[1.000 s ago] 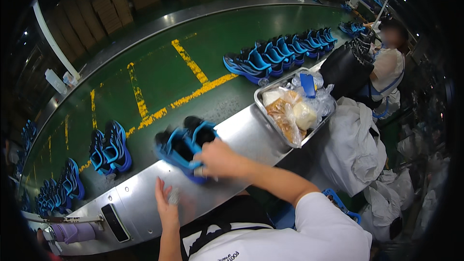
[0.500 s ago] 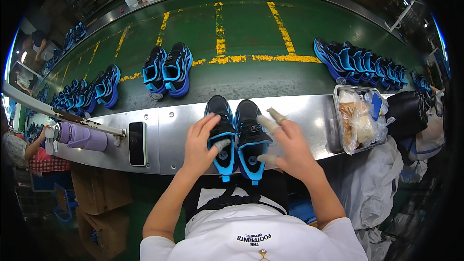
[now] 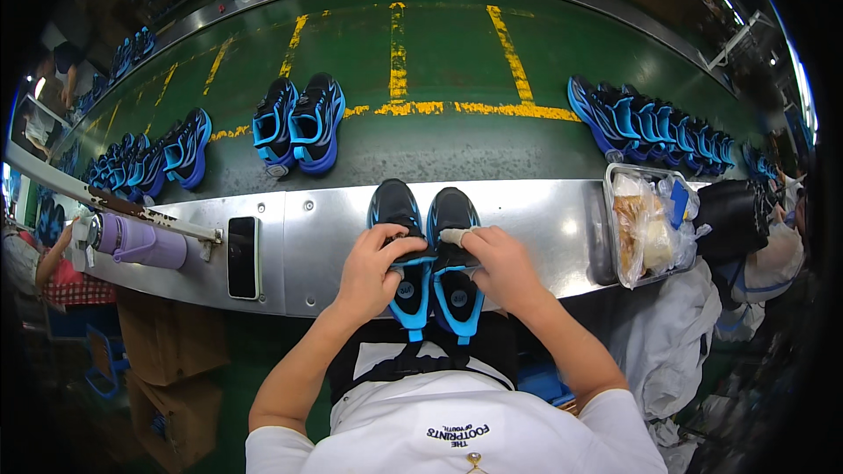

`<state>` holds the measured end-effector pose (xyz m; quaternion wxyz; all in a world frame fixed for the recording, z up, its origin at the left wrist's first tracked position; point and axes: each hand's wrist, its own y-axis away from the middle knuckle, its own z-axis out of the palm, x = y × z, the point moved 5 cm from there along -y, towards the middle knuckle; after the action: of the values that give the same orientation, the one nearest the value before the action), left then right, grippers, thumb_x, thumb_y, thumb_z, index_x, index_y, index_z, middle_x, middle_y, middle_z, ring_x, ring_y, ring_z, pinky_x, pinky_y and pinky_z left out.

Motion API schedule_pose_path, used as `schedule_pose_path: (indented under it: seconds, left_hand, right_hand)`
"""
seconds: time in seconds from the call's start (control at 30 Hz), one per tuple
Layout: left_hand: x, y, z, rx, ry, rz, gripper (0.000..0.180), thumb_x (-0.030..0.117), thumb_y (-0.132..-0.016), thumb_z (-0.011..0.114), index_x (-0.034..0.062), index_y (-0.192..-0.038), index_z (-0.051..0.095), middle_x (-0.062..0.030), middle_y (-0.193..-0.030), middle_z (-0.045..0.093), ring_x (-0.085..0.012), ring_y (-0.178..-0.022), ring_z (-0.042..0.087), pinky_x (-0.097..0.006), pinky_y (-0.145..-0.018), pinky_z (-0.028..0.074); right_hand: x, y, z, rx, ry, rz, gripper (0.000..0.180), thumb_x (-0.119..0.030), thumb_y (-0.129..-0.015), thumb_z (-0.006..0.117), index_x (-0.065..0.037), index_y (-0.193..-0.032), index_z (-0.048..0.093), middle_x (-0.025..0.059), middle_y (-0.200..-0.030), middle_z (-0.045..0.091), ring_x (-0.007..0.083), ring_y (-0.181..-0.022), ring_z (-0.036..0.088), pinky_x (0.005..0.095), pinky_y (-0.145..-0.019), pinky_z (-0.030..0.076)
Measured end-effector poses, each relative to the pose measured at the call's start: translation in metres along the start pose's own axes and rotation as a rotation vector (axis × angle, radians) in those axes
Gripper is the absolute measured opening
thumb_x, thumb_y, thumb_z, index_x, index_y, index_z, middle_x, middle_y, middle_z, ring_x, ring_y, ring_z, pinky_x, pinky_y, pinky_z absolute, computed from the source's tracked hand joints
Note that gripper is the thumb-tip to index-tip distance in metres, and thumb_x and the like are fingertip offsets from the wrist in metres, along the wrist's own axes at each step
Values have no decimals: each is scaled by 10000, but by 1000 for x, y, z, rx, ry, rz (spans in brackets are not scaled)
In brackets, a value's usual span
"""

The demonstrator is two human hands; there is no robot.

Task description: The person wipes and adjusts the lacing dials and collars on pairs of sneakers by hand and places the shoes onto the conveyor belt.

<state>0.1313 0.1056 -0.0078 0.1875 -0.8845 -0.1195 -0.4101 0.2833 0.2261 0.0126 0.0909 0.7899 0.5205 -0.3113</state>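
This is a shoe factory: matching sneakers [image 3: 650, 127] line a green belt [image 3: 448, 53] (yellow-marked).

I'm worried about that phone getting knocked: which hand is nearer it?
Left. The left hand, on the left shoe, is right of the phone; the right hand, on the right shoe, is farther right.

I'm on a head-worn fisheye, tipped down past the white shirt [image 3: 378, 426] at bottom centre, pretty close over the counter [image 3: 536, 228], pair of shoes [image 3: 453, 211] mid-frame, green surface [image 3: 448, 44] curving across up top.
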Motion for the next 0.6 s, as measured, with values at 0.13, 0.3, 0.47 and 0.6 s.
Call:
schedule_pose_path:
  seconds: [0.13, 0.3, 0.47, 0.6]
  left_hand:
    - [-3, 8, 14, 47, -43, 26, 405, -134, -605, 515, 101, -879, 700, -96, -1104, 634, -315, -978, 562, -370, -853, 481]
    - [9, 8, 17, -55, -197, 125, 429, -115, -610, 575, 125, -945, 695, -101, -1229, 599, -307, -916, 544, -372, -788, 482]
    - [22, 17, 33, -35, -464, 204, 367, 18, -696, 646, 113, -1047, 695, -155, -1281, 566, -266, -852, 564, -355, -736, 476]
    - [21, 19, 43, 22, -490, 170, 401, 16, -705, 638, 97, -1095, 686, -189, -1319, 538, -274, -820, 568, -367, -728, 468]
  right_hand:
    - [31, 2, 6, 93, -262, 183, 378, 3, -754, 694, -54, -1125, 649, 145, -990, 684, 269, -895, 664, 338, -787, 525]
    - [31, -4, -2, 29, -246, 364, 339, -19, -775, 716, -65, -1108, 671, 142, -985, 698, 239, -841, 679, 296, -764, 532]
    - [-12, 10, 4, 72, 22, 116, 510, -70, -749, 721, -166, -1238, 607, 175, -1207, 543, 380, -966, 570, 434, -811, 510]
    - [-13, 25, 7, 88, 37, 153, 507, -45, -727, 721, -177, -1207, 622, 161, -1185, 555, 360, -947, 563, 427, -823, 511]
